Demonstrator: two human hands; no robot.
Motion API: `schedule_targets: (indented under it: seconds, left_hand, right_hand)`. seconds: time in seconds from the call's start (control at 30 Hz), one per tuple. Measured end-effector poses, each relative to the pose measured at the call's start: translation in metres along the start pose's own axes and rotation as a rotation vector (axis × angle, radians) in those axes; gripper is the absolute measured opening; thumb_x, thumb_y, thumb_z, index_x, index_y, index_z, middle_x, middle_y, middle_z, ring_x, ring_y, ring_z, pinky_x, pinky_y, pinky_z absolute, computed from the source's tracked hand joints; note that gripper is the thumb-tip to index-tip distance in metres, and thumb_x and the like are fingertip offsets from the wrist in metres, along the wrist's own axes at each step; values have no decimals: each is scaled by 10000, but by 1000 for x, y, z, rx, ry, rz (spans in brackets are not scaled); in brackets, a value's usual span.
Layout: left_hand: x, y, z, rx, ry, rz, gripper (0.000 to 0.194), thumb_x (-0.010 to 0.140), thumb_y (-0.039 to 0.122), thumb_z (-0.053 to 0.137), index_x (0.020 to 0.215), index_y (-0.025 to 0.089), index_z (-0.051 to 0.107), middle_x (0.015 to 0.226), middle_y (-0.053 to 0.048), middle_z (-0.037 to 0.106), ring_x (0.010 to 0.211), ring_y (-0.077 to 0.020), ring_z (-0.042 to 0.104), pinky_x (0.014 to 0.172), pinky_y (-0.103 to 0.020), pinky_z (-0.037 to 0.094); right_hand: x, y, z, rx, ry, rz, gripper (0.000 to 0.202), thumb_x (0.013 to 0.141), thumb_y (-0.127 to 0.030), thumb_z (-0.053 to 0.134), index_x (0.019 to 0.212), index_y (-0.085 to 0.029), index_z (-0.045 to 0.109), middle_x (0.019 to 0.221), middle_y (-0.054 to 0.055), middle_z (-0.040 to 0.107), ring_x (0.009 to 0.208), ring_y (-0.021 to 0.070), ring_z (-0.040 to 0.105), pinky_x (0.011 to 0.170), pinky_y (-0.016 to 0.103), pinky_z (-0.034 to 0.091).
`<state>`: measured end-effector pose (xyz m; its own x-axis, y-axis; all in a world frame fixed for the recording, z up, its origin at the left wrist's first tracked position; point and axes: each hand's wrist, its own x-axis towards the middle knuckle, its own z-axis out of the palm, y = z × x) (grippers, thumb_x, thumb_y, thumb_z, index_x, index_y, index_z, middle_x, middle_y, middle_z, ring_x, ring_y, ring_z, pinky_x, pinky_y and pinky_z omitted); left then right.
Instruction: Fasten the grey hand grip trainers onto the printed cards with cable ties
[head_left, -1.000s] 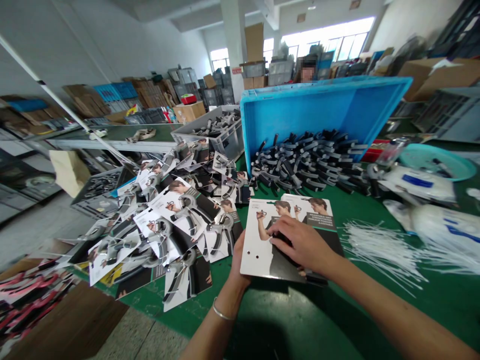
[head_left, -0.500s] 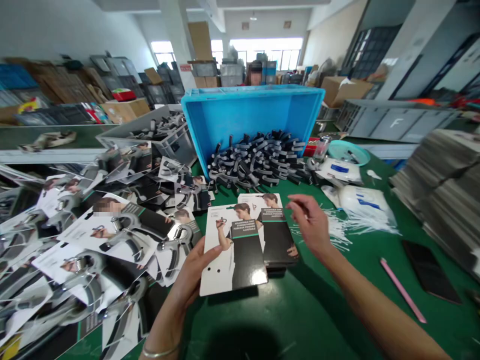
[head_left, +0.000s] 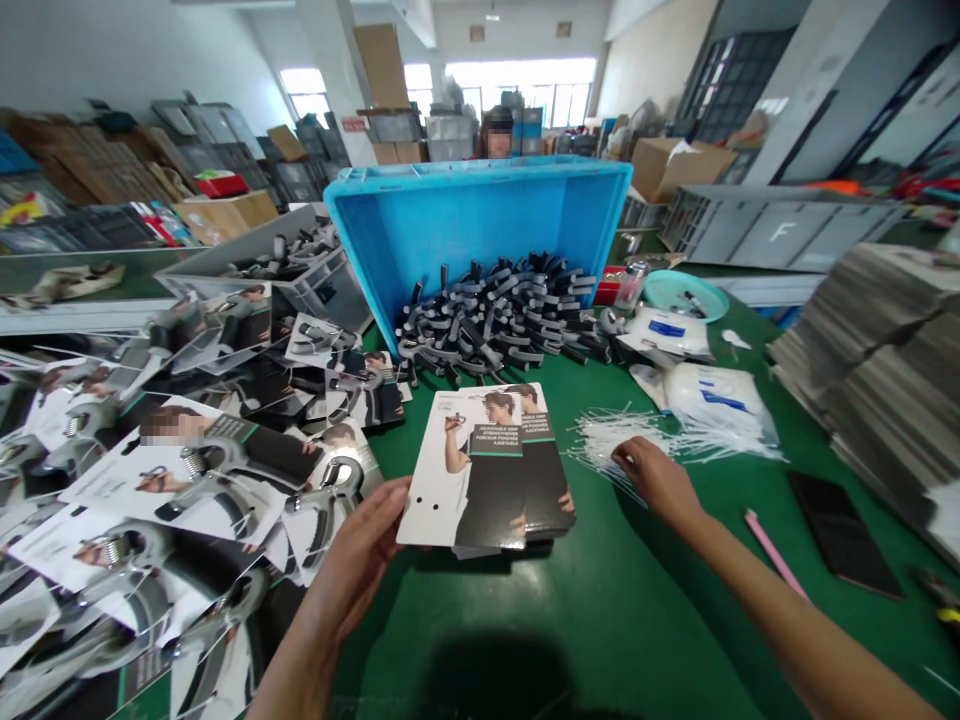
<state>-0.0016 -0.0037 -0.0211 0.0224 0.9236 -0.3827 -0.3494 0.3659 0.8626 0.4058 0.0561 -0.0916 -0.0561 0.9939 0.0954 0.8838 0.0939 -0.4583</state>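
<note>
Green below, along the near side of the tabletop [head_left: 615, 620]. Touches with left hand [head_left: 360, 540] the left edge of front card [head_left: 435, 500], printed with a person and a hand grip. Cannot tell from the view how firmly pinched, because of being partly hidden behind the edge. Rests with this card in the middle of the tabletop, overlapping the card stack [head_left: 551, 480]. Reaches with right hand [head_left: 660, 485] to the near side of white ties [head_left: 607, 435], with fingers curled close together. Cannot tell if pinching a tie or only touching. To the right, can see pink pen [head_left: 776, 555] beside dark phone [head_left: 844, 535]. On the left, can see many carded grips [head_left: 232, 465], overlapping in a heap. Farther, on the right, can see plastic bags [head_left: 716, 385], turquoise dish [head_left: 656, 292] and paper stacks [head_left: 870, 340]. In front of the cards, can see loose grips [head_left: 495, 315], piled at the opening of blue crate [head_left: 480, 215], tipped on its side. Behind it, can see another person [head_left: 496, 135], and beyond, boxes and bright windows [head_left: 525, 75]
</note>
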Motion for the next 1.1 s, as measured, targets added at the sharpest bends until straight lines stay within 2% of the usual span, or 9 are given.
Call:
schedule_targets:
  seconds: [0.13,0.27,0.43,0.57,0.7,0.77,0.83,0.97,1.1]
  left_hand:
    - [-34,-17,-2,-69,133,-67,546,707,319,855,1189,153,659,1103,-126,739,816,-217,722,734,-320,602]
    - [-27,-23,3,-124,175,4,429,727,268,842,1113,159,688,1096,-92,740,897,-196,719,793,-284,604]
    - [-8,9,-14,-99,291,184,323,723,252,823,1013,161,711,950,-45,747,821,-159,705,711,-235,600]
    - [-3,40,-28,85,119,195,304,729,309,810,960,137,713,833,-38,724,683,-123,653,585,-188,525]
    - [12,39,-30,225,-20,131,295,723,353,782,914,136,725,748,-30,695,626,-128,620,536,-199,460]
    - [20,29,-30,210,-41,113,286,724,360,774,896,138,718,717,-19,674,596,-122,600,515,-198,438]
    - [24,18,-30,152,-46,123,292,736,366,772,907,139,707,694,-6,649,565,-106,572,494,-189,412]
    - [21,4,-31,-3,-53,149,373,773,435,767,989,140,694,752,-15,656,574,-97,563,486,-185,405]
    - [19,-1,-31,-176,-74,162,425,835,531,689,974,130,689,674,-2,612,527,-89,530,480,-188,407]
  right_hand:
    - [19,2,-19,171,22,15,289,925,-431,536,904,-177,672,920,81,687,841,219,617,778,339,446]
    - [29,-11,-27,394,13,19,377,919,-519,514,917,-166,647,858,61,702,734,180,628,699,318,493]
    - [32,-55,-40,619,7,-24,336,937,-511,523,970,-185,597,807,16,657,725,162,657,705,300,521]
    - [37,-118,-59,706,6,-106,258,906,-462,616,947,-207,610,683,-26,619,612,148,628,645,279,489]
    - [40,-195,-57,458,-169,-446,159,947,-342,573,899,-204,635,769,15,660,666,162,631,646,282,469]
    - [41,-227,-44,231,-206,-667,143,953,-241,548,872,-192,656,852,48,663,779,184,629,702,293,459]
    - [43,-249,-28,28,-199,-796,157,946,-174,539,856,-179,667,899,71,643,848,201,610,740,302,446]
    - [43,-264,-4,-211,-211,-860,153,946,-136,527,887,-169,664,921,76,603,815,196,589,706,295,426]
    - [42,-264,-1,-264,-179,-850,135,946,-161,530,888,-170,652,905,77,580,785,198,574,689,301,420]
